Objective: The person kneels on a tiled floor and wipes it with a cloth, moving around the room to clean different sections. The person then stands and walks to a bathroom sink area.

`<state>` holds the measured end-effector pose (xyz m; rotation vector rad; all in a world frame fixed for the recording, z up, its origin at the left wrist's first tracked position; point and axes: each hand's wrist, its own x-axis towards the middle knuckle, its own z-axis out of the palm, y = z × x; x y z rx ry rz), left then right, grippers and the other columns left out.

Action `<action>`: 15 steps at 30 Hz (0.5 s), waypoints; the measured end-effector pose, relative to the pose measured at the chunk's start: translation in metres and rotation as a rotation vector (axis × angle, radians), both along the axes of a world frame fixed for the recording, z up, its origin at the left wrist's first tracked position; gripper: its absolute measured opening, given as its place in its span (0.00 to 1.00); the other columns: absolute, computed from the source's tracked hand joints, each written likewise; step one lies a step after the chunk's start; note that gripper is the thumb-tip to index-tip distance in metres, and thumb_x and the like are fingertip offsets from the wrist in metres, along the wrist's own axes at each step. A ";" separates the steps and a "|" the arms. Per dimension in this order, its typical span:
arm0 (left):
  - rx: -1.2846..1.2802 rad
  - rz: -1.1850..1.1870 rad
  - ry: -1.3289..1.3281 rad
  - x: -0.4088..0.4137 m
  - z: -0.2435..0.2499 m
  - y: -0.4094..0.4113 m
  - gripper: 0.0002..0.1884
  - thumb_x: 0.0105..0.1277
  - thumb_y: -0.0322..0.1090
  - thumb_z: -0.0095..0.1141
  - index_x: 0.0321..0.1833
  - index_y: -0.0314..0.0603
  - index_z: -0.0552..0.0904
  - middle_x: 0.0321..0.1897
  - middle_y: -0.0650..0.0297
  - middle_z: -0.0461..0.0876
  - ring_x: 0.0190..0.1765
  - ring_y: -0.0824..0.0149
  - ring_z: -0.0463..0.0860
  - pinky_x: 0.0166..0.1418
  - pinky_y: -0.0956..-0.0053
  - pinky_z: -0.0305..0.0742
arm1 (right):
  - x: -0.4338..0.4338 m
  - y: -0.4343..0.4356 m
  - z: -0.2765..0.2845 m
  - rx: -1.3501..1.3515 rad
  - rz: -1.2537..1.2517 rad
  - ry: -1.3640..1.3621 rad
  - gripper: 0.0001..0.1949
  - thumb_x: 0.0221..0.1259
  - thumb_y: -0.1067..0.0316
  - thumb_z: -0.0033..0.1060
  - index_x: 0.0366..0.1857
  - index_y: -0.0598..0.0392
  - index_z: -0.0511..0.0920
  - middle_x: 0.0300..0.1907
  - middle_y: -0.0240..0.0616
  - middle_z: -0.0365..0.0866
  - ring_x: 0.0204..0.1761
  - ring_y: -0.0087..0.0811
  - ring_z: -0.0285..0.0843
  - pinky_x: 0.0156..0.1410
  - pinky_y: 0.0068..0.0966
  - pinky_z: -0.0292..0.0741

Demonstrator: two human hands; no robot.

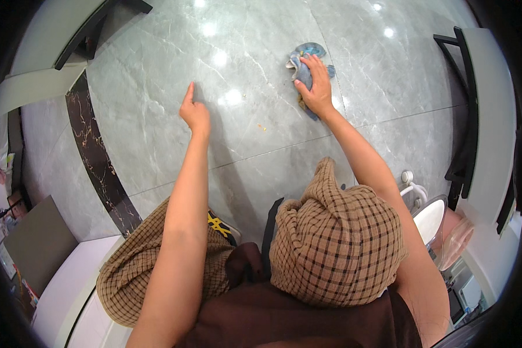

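Pressed on a crumpled blue-grey cloth (pixel 303 76), my right hand (pixel 316 87) rests at the upper right of the grey marbled tile floor (pixel 156 113). The cloth has lighter blue and yellowish patches, and parts of it spread out beyond my fingers. My left hand (pixel 195 114) is over the floor to the left, its index finger stretched forward and the others curled out of sight. Whether it touches the tile, or has anything under the curled fingers, is hidden. Small yellow-orange crumbs (pixel 262 128) lie between my two hands.
A dark veined stone strip (pixel 98 161) crosses the floor at left. Black metal supports (pixel 467 108) stand at the right, others (pixel 87 35) at upper left. Near my right arm are a white-framed object with a round caster (pixel 407 176) and a pinkish container (pixel 454 239).
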<state>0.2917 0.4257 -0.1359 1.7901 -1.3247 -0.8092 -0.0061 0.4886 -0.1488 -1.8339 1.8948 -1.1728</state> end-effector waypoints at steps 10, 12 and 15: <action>-0.098 0.008 -0.062 0.009 -0.013 0.003 0.31 0.52 0.13 0.39 0.59 0.38 0.80 0.55 0.52 0.81 0.55 0.60 0.83 0.56 0.75 0.73 | 0.071 -0.036 0.012 0.051 0.439 -0.238 0.26 0.50 0.64 0.60 0.58 0.53 0.71 0.62 0.45 0.71 0.69 0.46 0.61 0.74 0.39 0.58; -0.120 0.018 -0.056 0.011 -0.014 0.003 0.31 0.51 0.13 0.39 0.59 0.38 0.80 0.55 0.52 0.81 0.55 0.60 0.82 0.57 0.75 0.73 | 0.076 -0.043 0.014 0.114 0.574 -0.240 0.26 0.49 0.65 0.58 0.58 0.53 0.71 0.61 0.44 0.71 0.68 0.45 0.63 0.73 0.38 0.60; -0.109 0.038 -0.038 0.013 -0.014 0.003 0.31 0.51 0.13 0.39 0.59 0.38 0.80 0.56 0.52 0.81 0.56 0.60 0.82 0.57 0.75 0.73 | 0.076 -0.047 0.015 0.176 0.703 -0.225 0.26 0.49 0.63 0.55 0.58 0.53 0.70 0.60 0.43 0.72 0.64 0.45 0.66 0.69 0.37 0.64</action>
